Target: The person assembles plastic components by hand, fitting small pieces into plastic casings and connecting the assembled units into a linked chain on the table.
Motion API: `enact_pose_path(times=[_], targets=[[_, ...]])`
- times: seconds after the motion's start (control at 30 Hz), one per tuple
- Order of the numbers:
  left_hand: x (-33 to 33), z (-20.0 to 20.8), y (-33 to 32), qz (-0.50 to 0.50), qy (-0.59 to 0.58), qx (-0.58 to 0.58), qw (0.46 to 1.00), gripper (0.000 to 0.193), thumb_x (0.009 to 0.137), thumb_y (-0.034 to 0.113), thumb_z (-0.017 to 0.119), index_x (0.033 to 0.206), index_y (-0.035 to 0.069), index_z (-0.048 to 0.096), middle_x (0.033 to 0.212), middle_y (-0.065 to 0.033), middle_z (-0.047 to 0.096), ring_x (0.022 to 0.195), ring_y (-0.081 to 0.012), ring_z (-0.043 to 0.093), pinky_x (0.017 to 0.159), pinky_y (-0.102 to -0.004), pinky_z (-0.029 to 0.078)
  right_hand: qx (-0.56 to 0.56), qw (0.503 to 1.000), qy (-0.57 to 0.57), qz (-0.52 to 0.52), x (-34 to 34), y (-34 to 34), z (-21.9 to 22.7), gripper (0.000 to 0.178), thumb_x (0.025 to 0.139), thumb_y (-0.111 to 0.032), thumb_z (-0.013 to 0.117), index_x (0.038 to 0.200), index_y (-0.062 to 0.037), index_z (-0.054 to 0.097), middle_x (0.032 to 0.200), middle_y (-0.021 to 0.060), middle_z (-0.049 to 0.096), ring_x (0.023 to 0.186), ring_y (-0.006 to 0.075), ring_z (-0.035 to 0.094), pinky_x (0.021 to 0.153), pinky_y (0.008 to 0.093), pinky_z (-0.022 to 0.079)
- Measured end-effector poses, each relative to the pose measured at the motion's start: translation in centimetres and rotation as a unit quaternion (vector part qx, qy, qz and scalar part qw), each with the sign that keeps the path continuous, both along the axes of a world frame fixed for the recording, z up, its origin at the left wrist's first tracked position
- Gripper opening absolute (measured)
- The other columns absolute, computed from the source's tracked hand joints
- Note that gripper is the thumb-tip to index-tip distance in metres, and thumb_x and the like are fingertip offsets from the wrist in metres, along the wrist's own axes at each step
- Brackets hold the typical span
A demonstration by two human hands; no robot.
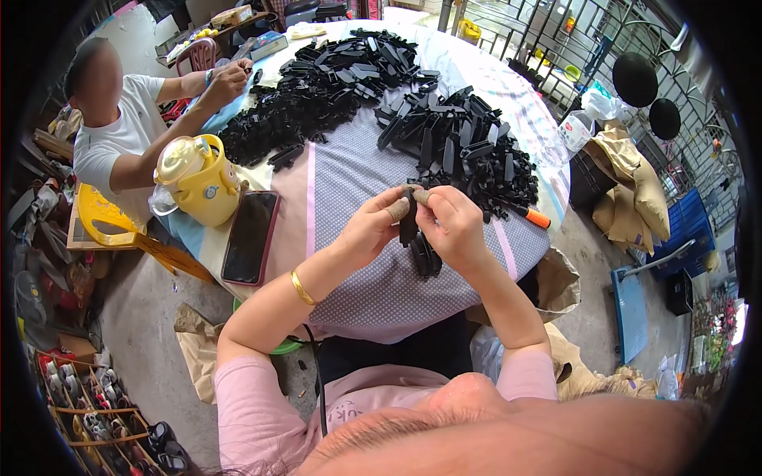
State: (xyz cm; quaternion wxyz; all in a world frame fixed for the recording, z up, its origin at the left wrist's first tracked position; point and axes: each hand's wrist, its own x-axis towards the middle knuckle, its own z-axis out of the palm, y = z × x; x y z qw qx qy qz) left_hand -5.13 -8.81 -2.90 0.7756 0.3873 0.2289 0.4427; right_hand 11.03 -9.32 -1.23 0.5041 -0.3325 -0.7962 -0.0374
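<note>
Presently, near the frame's centre, my left hand [375, 226] and right hand [456, 228] are pinching a black piece [408, 228]; its top is sitting between my wrapped fingertips [398, 209], its body is hanging below them, and a black heap [464, 147] is lying beyond, upper right.

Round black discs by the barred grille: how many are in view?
2: the larger disc at upper right, and the smaller disc just below and right of it.
</note>
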Motion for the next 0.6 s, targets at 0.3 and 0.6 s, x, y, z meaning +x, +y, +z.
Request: enact_pose_path(times=[0.3,0.6], targets=[[-0.6,-0.7,0.0,-0.007,-0.010,0.019,1.000,0.034,0.092,0.014,0.053,0.124,0.001,0.049,0.105,-0.0043,0.059,0.095,-0.0103,0.057,0.081,-0.0262,0.049,-0.050,0.993,-0.088,0.062,0.7,-1.3,1.2,0.015,0.073,-0.009,0.066,0.082,0.0031,0.062,0.094,0.0127,0.057,0.079,0.0254,0.057,0.071,0.0353,0.047],[1.2,0.4,-0.9,-0.037,0.008,0.054,0.998,0.039,0.093,0.019,0.053,0.128,0.005,0.047,0.111,-0.0035,0.056,0.102,-0.0129,0.054,0.085,-0.0270,0.048,-0.139,0.989,0.034,-0.050,0.7,-4.4,0.5,0.029,0.070,-0.004,0.069,0.097,0.0020,0.060,0.084,0.0104,0.058,0.069,0.0225,0.059,0.060,0.0312,0.050]])
